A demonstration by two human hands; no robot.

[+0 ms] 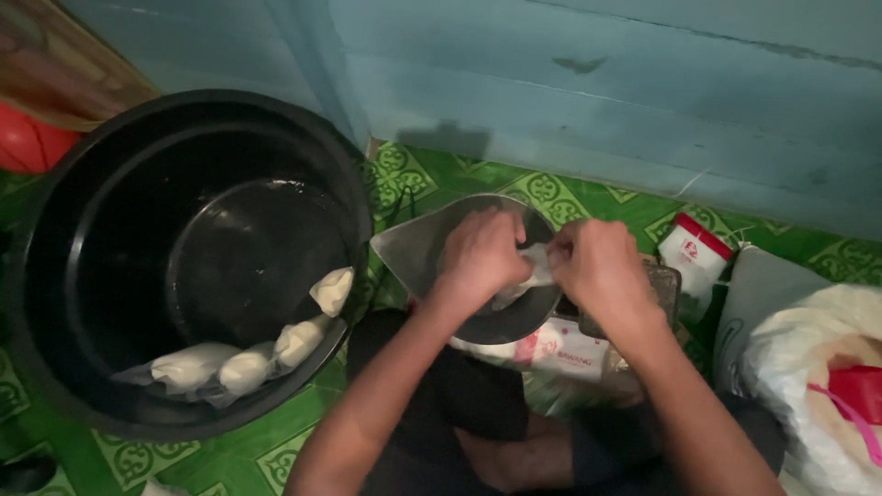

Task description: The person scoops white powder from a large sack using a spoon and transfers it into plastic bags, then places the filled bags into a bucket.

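Both hands meet over the grey scoop (418, 248), the left hand (480, 257) and right hand (599, 266) each with grip pinching the small white plastic bag (536, 272) stretched between them, its length running left-right, equally near both.

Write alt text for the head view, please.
Both hands, left hand and right hand, pinch a small clear plastic bag over a grey bowl. Left of them, a black tub holds several filled white bags on green patterned flooring.
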